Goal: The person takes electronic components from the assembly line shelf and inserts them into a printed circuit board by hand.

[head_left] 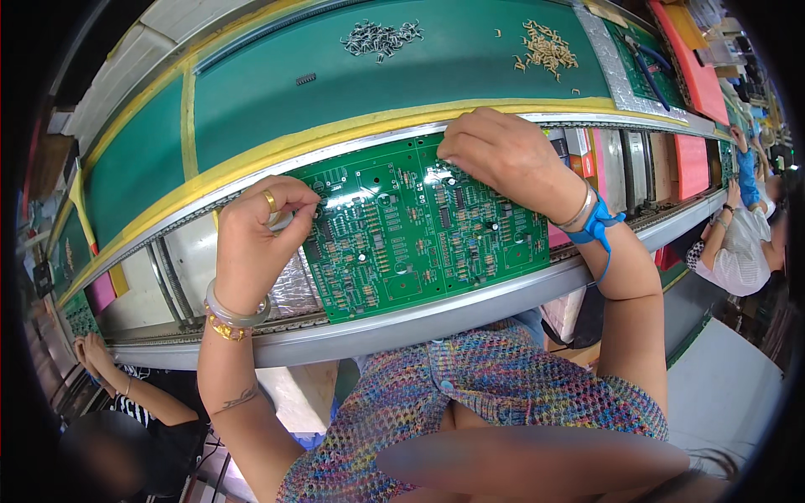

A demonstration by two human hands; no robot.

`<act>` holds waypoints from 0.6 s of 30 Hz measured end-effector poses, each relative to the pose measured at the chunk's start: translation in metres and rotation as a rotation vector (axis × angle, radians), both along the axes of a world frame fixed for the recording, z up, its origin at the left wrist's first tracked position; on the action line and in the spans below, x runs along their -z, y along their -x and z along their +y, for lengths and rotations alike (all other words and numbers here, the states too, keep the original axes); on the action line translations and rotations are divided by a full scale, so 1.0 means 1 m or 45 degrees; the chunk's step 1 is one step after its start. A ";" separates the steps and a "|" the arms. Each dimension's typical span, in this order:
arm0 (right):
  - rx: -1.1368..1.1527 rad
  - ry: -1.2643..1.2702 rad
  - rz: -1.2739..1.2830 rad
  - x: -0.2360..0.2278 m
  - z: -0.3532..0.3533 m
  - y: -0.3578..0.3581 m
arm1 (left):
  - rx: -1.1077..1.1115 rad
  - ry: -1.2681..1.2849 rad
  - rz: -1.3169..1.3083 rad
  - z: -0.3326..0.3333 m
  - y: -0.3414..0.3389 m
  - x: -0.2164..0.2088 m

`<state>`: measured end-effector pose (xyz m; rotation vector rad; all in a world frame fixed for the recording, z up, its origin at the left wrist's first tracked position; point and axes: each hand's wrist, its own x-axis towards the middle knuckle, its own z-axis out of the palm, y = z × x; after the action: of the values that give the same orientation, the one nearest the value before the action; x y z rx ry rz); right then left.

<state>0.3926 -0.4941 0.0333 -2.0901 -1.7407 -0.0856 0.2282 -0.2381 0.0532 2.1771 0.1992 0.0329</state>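
Green circuit board (419,226) lies at centre frame on the conveyor rails (436,314), tilted with its right end higher, just below the yellow-edged green bench mat (251,92). Step in hand, as judged: seating small parts into the board by hand, both hands working at its upper edge. Left hand (256,239), centre-left, is curled, thumb and forefinger pinched together at the board's left edge; whatever is between them is too small to make out. Wrist carries a pale bangle and a gold bracelet, with a ring on one finger. Right hand (503,155), upper centre, is arched palm-down over the board's top right corner, fingertips pressed together on the surface; whether they grip a part I cannot tell. Blue wrist strap (597,225) with cord hangs from that wrist. Both forearms rise from the lower edge, elbows bent. Loose supply: a heap of grey components (381,38) and a heap of tan components (543,49) at upper centre on the mat, well apart from the hands. Next move, as judged, calls for fine alignment of leads to holes, then a reach upward to the heaps.
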 end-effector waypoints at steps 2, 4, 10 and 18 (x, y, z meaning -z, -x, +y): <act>0.067 -0.088 0.109 -0.004 0.000 -0.001 | -0.004 0.000 -0.006 0.000 -0.001 0.000; 0.025 -0.097 0.157 0.000 0.000 -0.001 | -0.001 -0.003 -0.012 0.000 -0.001 0.000; -0.046 -0.033 0.130 0.004 0.007 0.001 | -0.005 0.008 -0.025 0.003 0.000 0.002; 0.179 -0.133 0.368 -0.008 0.001 0.009 | -0.002 -0.061 -0.084 0.007 0.001 -0.003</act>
<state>0.3834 -0.4934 0.0410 -2.0320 -1.3909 0.0795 0.2270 -0.2311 0.0565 2.2199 0.1637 0.1115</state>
